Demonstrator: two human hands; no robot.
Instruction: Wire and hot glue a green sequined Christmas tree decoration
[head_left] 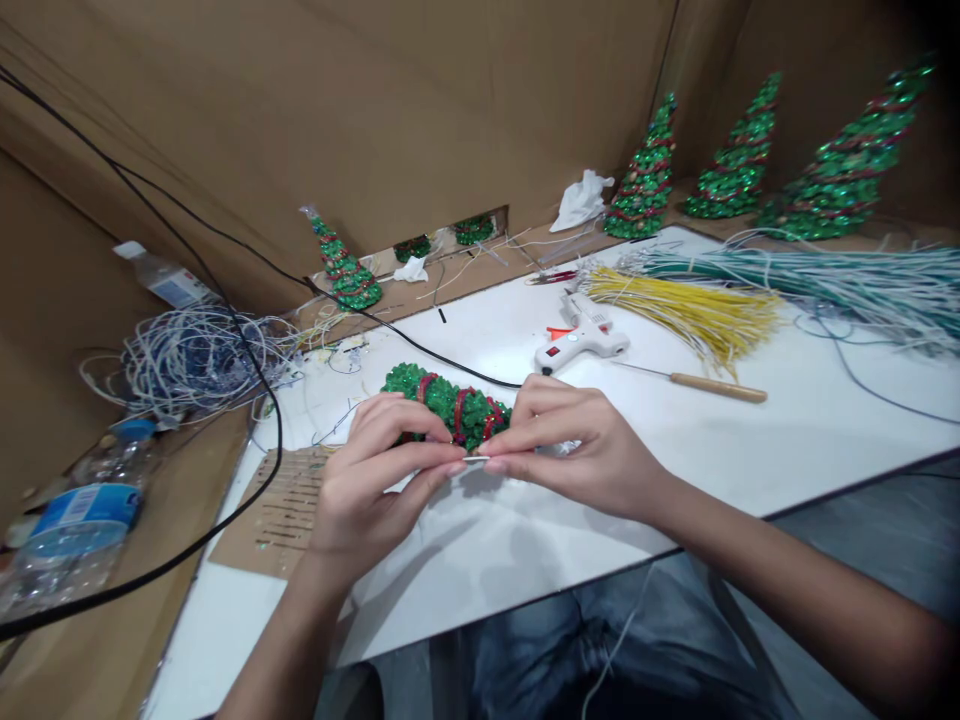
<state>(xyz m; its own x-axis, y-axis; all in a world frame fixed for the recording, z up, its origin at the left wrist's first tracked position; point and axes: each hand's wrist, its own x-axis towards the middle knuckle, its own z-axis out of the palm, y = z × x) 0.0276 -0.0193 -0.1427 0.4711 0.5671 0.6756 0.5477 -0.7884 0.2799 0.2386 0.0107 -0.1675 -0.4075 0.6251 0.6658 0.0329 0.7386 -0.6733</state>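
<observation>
Between my two hands is a short, thin white piece [475,459], perhaps a bit of wire or tubing; its kind is too small to make out. My left hand [382,460] pinches its left end with thumb and forefinger. At the right end, my right hand [574,440] holds it in the same kind of pinch. Just behind my fingers a green tinsel Christmas tree [442,398] with red garland lies on its side on the white table [645,470]. My hands partly cover that tree.
A white glue gun [581,335], a wooden-handled tool [716,387] and bundles of yellow wires [675,305] and green-white wires [817,285] lie behind. Several finished trees [645,180] stand at the back. Tangled wire [195,360], bottles [82,520] and a black cable [279,430] are left.
</observation>
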